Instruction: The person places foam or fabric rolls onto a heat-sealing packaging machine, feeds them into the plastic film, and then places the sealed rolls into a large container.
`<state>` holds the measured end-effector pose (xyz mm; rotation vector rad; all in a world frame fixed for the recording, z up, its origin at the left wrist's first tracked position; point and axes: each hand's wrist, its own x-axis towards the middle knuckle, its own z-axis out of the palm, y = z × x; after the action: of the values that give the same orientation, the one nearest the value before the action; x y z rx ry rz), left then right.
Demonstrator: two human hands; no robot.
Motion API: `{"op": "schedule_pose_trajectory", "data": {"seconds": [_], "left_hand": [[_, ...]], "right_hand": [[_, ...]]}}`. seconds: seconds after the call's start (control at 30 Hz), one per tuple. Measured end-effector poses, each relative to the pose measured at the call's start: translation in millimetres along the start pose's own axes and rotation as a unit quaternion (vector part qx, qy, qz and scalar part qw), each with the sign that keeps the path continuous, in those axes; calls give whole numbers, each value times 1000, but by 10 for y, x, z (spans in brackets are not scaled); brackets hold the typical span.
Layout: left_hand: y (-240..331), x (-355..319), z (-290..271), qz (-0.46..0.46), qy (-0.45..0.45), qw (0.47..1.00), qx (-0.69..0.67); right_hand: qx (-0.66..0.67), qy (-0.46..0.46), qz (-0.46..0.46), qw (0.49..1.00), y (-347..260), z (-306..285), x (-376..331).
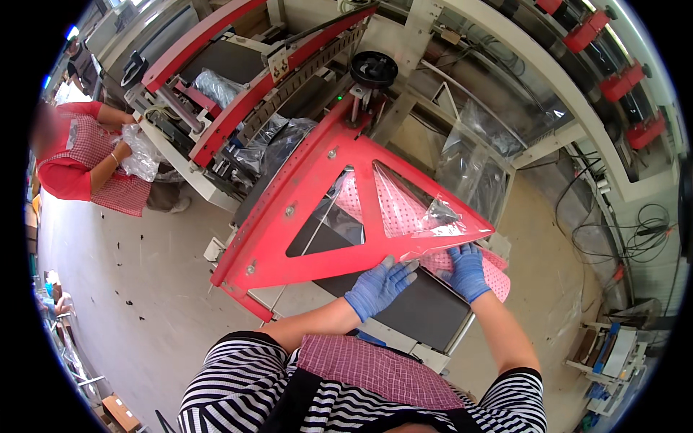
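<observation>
A red triangular machine frame [321, 261] with cut-out windows lies in front of me. A pink dotted piece [495, 280], which looks like folded fabric, sticks out from under its right edge. More of the pink shows through the windows, with clear plastic film [442, 214] over part of it. My left hand [381, 286], in a blue glove, has its fingers stretched out at the frame's near edge, above the dark conveyor belt [426, 314]. My right hand [468, 270], also blue-gloved, lies on the pink piece with its fingers extended; their tips are close to the frame.
A black handwheel [374, 69] stands at the frame's far corner. Wrapped packages [219, 88] sit in the machine's far left section. Another person [94, 155] in red handles a clear plastic bag [142, 153] at left. Loose cables [650, 231] hang at right.
</observation>
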<state>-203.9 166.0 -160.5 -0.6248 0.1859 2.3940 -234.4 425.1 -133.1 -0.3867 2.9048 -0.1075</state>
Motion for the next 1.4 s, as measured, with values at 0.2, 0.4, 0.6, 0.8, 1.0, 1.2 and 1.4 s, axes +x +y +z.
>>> {"op": "schedule_pose_trajectory", "data": {"seconds": [0.2,0.4,0.6,0.8,1.0,1.2,1.4], "left_hand": [[41,-83,61,-2,-7,1000,-2],[19,-62,47,-1,-24,1000,-11],[130,29,-320,-9,-86,996,34],[813,111,-1542,179,-90,957,208],[1094,61,-802,192,-168,954,-156],[1149,-82,-669,221,-207,933,-196],[1159,-166,-542,193,-205,918,-278]], "right_hand": [[13,-56,1,998,135,-149,-44],[-21,9,-57,998,54,15,162],[-20,-18,-42,999,51,-26,119],[-36,-35,-29,998,65,11,87],[-37,-51,-13,998,2,-43,87],[-24,-40,-15,999,24,-36,74],[-24,-53,5,998,18,-37,109]]}}
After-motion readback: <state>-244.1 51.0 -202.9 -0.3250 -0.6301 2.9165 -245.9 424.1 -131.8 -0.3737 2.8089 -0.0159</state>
